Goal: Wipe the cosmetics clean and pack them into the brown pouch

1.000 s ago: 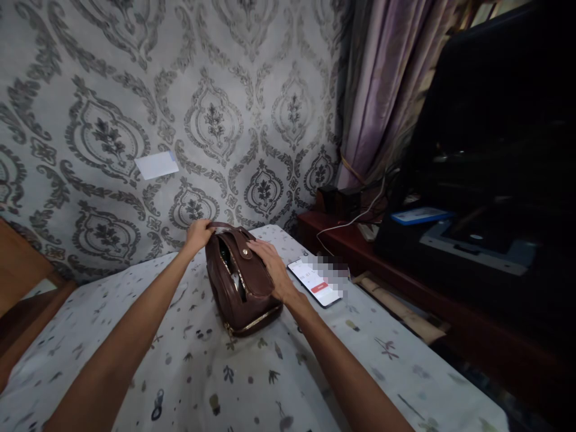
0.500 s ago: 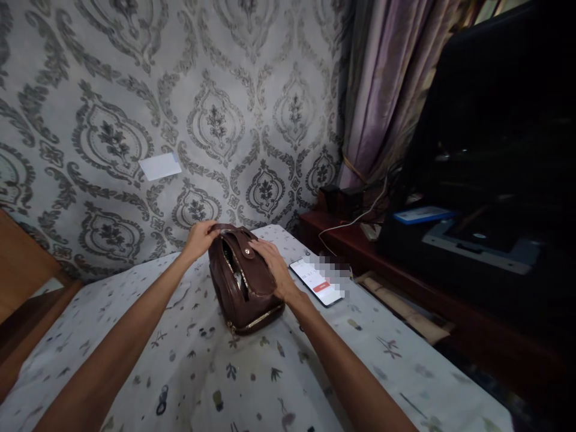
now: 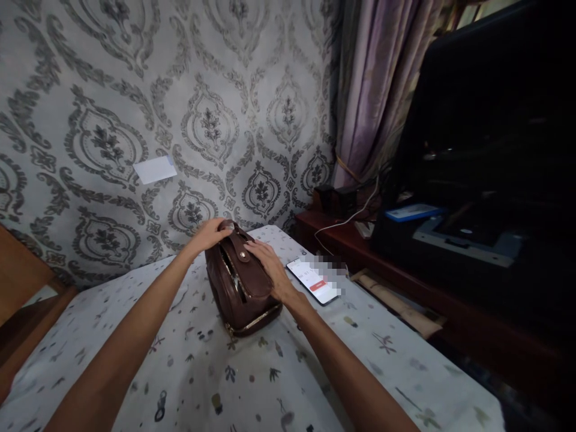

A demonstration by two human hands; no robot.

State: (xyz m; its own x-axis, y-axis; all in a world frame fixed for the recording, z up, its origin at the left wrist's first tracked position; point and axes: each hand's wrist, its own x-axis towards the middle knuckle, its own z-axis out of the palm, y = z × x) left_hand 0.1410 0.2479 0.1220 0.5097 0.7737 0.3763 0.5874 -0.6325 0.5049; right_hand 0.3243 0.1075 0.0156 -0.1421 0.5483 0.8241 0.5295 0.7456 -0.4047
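Note:
A dark brown leather handbag (image 3: pixel 245 270) stands on the patterned bed sheet. Along its top runs a gold-toothed zip, parted in a narrow gap; something pale shows inside but I cannot make it out. Another gold zip crosses the near lower end. My left hand (image 3: pixel 210 233) is closed on the bag's far top end by the strap (image 3: pixel 226 224), its fingertips partly hidden. Across the right side of the top, my right hand (image 3: pixel 270 264) lies with fingers stretched flat beside a strap with a round metal snap.
To the right of the bag lies a phone (image 3: pixel 312 282) with a lit screen. A dark red wooden ledge (image 3: pixel 310 223) with a white cable borders the bed, near a large black screen (image 3: pixel 472 144). Patterned wallpaper (image 3: pixel 207 120) rises behind; a wooden board (image 3: pixel 22 276) stands left.
My left hand has shifted right, from the raised strap onto the bag's far top edge. The zip gap looks narrower. My right hand stays on the bag, and the view has turned slightly.

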